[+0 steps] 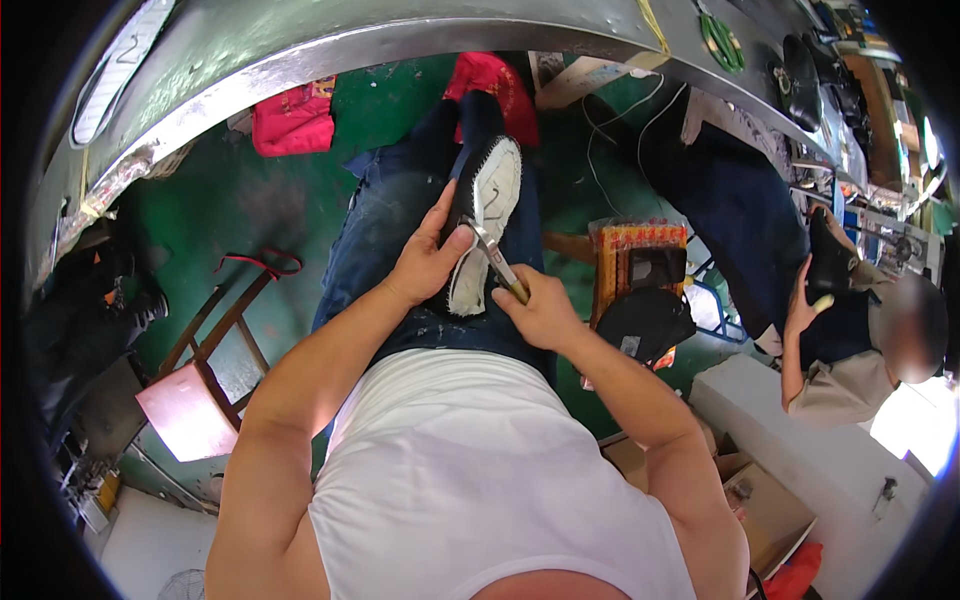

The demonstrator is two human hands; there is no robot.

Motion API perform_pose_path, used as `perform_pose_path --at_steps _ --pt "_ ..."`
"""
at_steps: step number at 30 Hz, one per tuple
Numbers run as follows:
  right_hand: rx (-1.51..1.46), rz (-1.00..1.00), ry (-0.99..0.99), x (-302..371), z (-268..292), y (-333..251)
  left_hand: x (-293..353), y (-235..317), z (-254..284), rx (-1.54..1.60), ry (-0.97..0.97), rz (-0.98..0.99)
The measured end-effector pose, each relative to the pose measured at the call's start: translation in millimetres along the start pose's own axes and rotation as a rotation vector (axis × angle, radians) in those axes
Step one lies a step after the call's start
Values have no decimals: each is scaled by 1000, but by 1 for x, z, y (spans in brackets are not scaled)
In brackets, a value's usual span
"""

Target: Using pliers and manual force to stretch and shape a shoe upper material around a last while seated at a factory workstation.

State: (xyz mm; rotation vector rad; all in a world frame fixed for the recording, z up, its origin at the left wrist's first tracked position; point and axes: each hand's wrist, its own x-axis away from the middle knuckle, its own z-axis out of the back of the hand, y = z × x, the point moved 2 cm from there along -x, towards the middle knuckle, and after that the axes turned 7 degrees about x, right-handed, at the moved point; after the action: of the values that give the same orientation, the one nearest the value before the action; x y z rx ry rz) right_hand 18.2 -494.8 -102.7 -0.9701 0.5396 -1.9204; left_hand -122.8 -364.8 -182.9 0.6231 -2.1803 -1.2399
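A shoe (494,195) rests across my lap, sole up, its toe pointing away from me. Its white underside has a frayed, fringed edge and a dark curved mark, and the upper is black. My left hand (433,252) grips the shoe's left side, thumb pressed near the sole's edge, other fingers along the upper. In my right hand (543,308) is a steel hand tool (490,250) with a curved tip and a yellowish-brown handle. The tip meets the sole's edge near my left thumb; its exact kind is unclear.
A long metal bench (400,38) curves across the far side, with a pale sole (122,65) at left. To the left stands a stool (190,410). On the right, a black cap (645,325) lies on a wooden seat; beyond, a person (850,350) handles a dark shoe (832,250).
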Motion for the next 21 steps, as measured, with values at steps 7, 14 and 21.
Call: perform_pose_path --at_steps 7,14,21 --pt "577 452 99 -36 62 -13 3 11 -8 -217 176 46" --pt "140 79 -259 -59 42 -7 11 34 -11 -428 272 42" --pt "-235 -81 -123 -38 -6 5 12 39 -7 -827 103 -226"
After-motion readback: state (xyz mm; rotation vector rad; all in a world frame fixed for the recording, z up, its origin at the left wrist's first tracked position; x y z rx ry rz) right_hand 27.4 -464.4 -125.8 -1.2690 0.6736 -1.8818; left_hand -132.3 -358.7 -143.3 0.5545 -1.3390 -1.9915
